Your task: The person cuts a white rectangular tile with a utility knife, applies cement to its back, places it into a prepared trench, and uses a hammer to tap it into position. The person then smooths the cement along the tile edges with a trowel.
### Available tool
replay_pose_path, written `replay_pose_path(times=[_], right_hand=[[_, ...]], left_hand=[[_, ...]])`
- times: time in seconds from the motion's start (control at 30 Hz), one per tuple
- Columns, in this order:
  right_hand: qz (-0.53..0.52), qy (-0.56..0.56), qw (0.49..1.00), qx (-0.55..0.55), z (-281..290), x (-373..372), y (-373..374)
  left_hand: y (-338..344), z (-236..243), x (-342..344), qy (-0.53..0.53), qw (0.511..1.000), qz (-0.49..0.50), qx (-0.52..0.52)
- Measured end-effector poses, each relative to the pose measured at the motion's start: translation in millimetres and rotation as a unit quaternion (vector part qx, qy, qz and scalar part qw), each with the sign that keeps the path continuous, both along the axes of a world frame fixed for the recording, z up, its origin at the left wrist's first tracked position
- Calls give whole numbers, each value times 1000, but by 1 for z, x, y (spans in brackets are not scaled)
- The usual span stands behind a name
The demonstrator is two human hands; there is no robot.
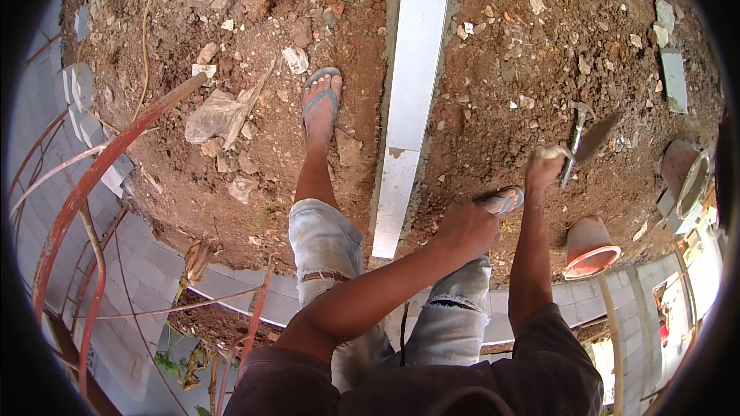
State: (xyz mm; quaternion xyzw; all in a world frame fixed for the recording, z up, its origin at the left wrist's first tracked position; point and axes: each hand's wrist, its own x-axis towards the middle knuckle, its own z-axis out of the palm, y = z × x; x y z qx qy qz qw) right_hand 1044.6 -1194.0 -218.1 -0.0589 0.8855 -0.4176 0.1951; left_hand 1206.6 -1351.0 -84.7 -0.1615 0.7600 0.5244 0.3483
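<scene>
My right hand [543,169] is wrapped around the pale handle of a trowel; its dark pointed blade [600,137] reaches out to the right, just over the soil. Beside it a hammer [577,127] with a metal head lies on the ground, partly behind the trowel. My left hand [472,229] is closed in front of my right knee, and what it holds, if anything, is hidden. Between my sandalled feet runs a long row of pale tiles [413,77], bordered by grey mortar and spotted with it.
An orange-rimmed bucket [590,245] stands at right, with another bucket [686,177] tipped farther right. A loose tile [674,81] lies beyond. Curved reddish bars [85,200] rise at left near stacked tile pieces [79,100]. Stones and a crumpled brown sheet [223,117] litter the soil.
</scene>
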Motion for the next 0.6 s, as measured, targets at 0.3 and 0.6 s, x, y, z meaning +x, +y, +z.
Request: replay_pose_path(times=[0.3, 0.6], right_hand=[[23, 75, 990, 119, -5, 87, 76], [-6, -323, 939, 118, 152, 56, 193]], left_hand=[[-7, -9, 7, 49, 996, -75, 12], [-134, 69, 90, 89, 948, 236, -195]])
